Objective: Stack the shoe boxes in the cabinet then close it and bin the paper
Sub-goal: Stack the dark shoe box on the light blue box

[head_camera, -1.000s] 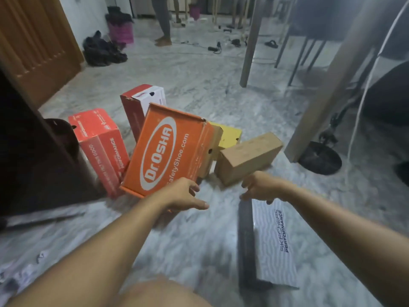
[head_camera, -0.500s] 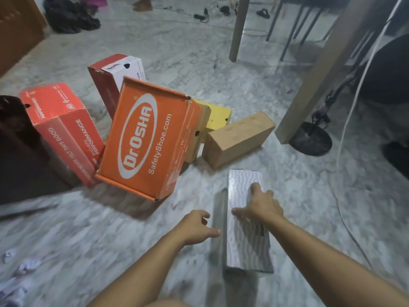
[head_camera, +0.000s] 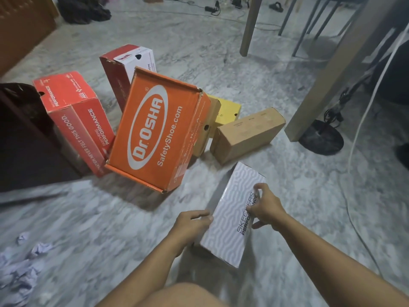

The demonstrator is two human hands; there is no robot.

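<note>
Item in hand: white patterned Skechers box (head_camera: 232, 214), lying on the marble floor (head_camera: 88, 218) just in front of my knee, near end tilted off the floor, far end towards the plain brown box (head_camera: 247, 135).

Left hand (head_camera: 192, 224): fingers curled against the box's left long edge, thumb on top. Right hand (head_camera: 266, 206): spread over the printed lid, fingers hooked over the right edge. Together my hands clamp the box from both sides.

Other stock, all on the floor and not yet stacked:
- Orange Dr. Osha box (head_camera: 155, 129), tilted, leaning back on the boxes behind it.
- Red Skechers box (head_camera: 75, 120), on end, just beside the orange one.
- Red-and-white box (head_camera: 126, 65), on end, behind.
- Yellow box (head_camera: 225, 109), flat, mostly hidden.

Cabinet (head_camera: 24, 138): dark, at far left; I take this to be it, interior not legible.

Paper (head_camera: 22, 267): crumpled pieces at lower left, for the bin later. No bin in view.

Handling note, my judgement: slide the fingers of both hands under the long edges before lifting, so the lid stays seated. Keep the box level, carry it left past the leaning orange box without brushing it, since that one looks ready to tip. Lay it flat in the cabinet as a base.
</note>
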